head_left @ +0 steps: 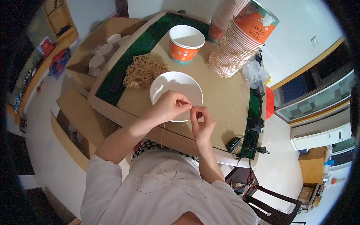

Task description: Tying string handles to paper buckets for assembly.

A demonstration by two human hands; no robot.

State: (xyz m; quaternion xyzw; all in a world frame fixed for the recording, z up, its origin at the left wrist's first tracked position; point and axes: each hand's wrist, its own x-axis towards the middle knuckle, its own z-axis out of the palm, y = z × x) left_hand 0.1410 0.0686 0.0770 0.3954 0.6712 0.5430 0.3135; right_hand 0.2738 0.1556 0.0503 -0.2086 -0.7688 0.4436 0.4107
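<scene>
Over a white paper bucket [159, 84] at the table's front, my two hands meet fingertip to fingertip. My left hand [168, 107] pinches a thin tan twine [163, 134], whose loose end hangs down past the table edge. Against it my right hand [203, 123] is closed in a pinch too, on the same twine at the meeting point. The piece between the fingertips is too small to make out clearly. A tangled heap of tan twine [145, 71] lies just beyond my left hand. Behind the white bucket stands an orange and white paper bucket [181, 51], upright with its mouth up.
A tall leaning stack of paper buckets [236, 47] rises at the back right, beside a clear plastic bag [255, 74]. Black adapters and cables [257, 124] run along the right edge. Left of the table, open cardboard boxes [84, 118] stand; a dark chair [275, 204] is at lower right.
</scene>
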